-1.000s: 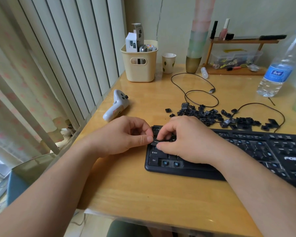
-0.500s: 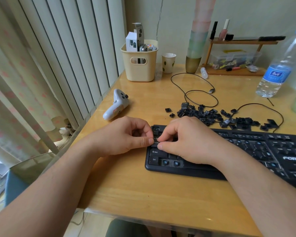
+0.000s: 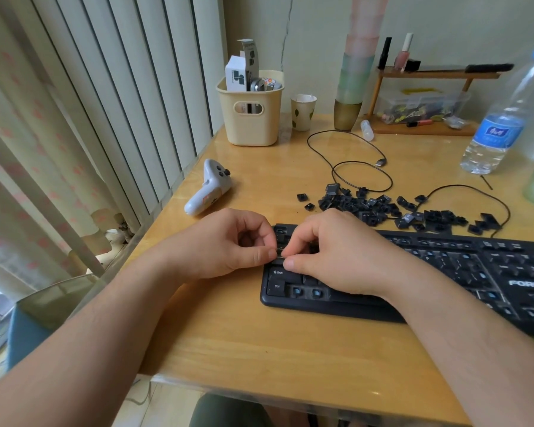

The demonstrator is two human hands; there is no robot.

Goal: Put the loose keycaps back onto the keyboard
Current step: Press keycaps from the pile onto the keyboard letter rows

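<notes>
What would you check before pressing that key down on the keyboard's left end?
1. Keycap pinched between left hand and right hand: ok.
2. Keycap over a bare slot: cannot tell, fingers hide it.
3. Keycap level: cannot tell.
4. Keyboard flat on the desk: ok.
5. Shift key below already seated: ok.
6. Loose keycaps behind the keyboard, ready for later: ok.

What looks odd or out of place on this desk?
The keyboard is missing many keycaps; bare blue stems show beside Ctrl. The loose keycaps lie scattered behind it. Both hands, left and right, pinch one keycap at its left end.
</notes>
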